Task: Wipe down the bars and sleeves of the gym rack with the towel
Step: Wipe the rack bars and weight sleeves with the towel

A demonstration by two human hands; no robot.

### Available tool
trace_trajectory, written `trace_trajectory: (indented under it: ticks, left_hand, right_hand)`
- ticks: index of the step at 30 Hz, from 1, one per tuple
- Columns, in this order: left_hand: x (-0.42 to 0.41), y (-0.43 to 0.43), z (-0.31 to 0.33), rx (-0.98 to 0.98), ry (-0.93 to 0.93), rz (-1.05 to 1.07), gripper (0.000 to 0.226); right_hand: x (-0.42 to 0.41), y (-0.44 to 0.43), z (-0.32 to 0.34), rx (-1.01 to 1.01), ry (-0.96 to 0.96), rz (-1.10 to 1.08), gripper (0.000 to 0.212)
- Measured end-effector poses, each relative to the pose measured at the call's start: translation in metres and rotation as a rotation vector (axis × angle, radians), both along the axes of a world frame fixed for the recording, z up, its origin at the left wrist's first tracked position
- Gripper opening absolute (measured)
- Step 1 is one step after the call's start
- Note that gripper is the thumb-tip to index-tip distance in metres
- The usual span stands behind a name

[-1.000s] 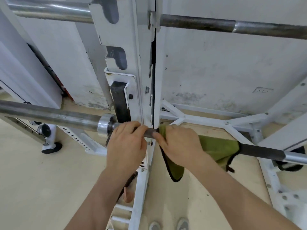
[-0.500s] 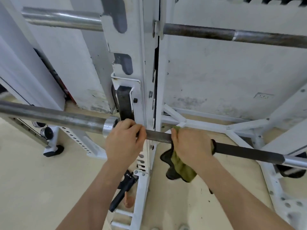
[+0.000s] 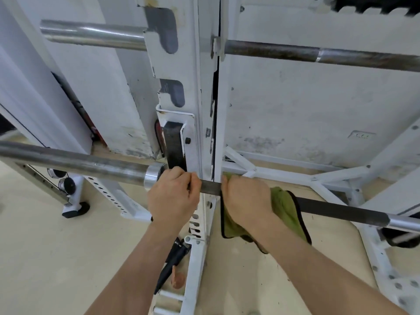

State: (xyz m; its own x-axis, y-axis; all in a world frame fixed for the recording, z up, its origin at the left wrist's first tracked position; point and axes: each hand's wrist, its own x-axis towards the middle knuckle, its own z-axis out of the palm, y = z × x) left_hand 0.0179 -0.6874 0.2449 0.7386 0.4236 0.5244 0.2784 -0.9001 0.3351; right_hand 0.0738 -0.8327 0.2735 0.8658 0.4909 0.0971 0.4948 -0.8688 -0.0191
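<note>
scuffed white wall [image 3: 318, 105], beige floor [image 3: 45, 258], towel [image 3: 286, 208] wrapped round bar [image 3: 341, 211]

Both forearms reach forward, left hand [image 3: 173, 196] and right hand [image 3: 246, 202] close together, knuckles up, fingers curled gripping

Green, black-edged towel [image 3: 285, 208]; white rack [image 3: 205, 98]

The lower bar [image 3: 341, 211] crosses before the rack upright [image 3: 191, 76]; left hand [image 3: 172, 196] grips it left of the upright, right hand [image 3: 246, 201] wraps the towel [image 3: 286, 208] round it just right; upper bar [image 3: 272, 51] above
</note>
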Motion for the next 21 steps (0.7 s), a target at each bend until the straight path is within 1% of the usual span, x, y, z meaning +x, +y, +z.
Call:
trace_trajectory:
  ticks: [2,3,5,7,8,10,11,12,13,15,17,18,19,21]
  left_hand:
    - [0.000,0.001,0.000,-0.005,-0.006,-0.007,0.048]
    - [-0.001,0.002,0.000,-0.006,-0.005,-0.014,0.048]
    - [-0.002,0.004,0.001,0.005,-0.005,-0.017,0.047]
    - [-0.002,0.005,0.001,0.006,0.010,-0.009,0.046]
    - [-0.002,0.005,0.002,0.003,0.016,-0.007,0.045]
    - [-0.001,0.003,0.002,-0.002,0.012,-0.003,0.044]
    - [0.000,0.002,0.002,0.000,0.003,0.001,0.045]
    - [0.000,0.000,0.002,0.005,-0.005,0.007,0.046]
    - [0.000,-0.001,0.002,0.008,-0.013,0.011,0.047]
    - [0.001,0.000,0.002,0.002,-0.024,0.022,0.049]
    - [0.001,0.000,0.002,-0.012,0.007,0.013,0.052]
    - [0.000,0.000,0.001,-0.011,0.023,0.004,0.051]
    - [0.000,0.001,0.001,-0.004,0.030,-0.001,0.049]
    - [-0.001,0.003,0.001,-0.003,0.041,0.001,0.045]
  right_hand:
    - [-0.009,0.040,-0.001,0.133,0.090,0.101,0.018]
    - [-0.009,0.045,-0.002,0.151,0.107,0.122,0.016]
    - [-0.005,0.023,-0.006,0.083,0.022,0.062,0.031]
    - [-0.001,-0.026,-0.010,0.030,-0.130,-0.048,0.037]
    - [0.002,-0.050,-0.008,0.046,-0.181,-0.112,0.041]
    - [0.005,-0.078,-0.001,0.063,-0.162,-0.162,0.048]
    - [0.006,-0.077,0.001,0.014,-0.133,-0.143,0.045]
    - [0.006,-0.064,0.003,-0.043,-0.087,-0.125,0.034]
    - [0.004,-0.043,0.001,-0.052,-0.073,-0.105,0.026]
    - [-0.001,0.007,-0.006,0.097,-0.088,-0.035,0.022]
    - [-0.006,0.041,-0.008,0.131,0.015,0.058,0.017]
    - [-0.006,0.041,-0.010,0.129,0.028,0.087,0.017]
    - [-0.003,0.032,-0.013,0.135,-0.018,0.100,0.019]
    - [-0.001,-0.012,-0.013,0.113,-0.117,0.017,0.032]
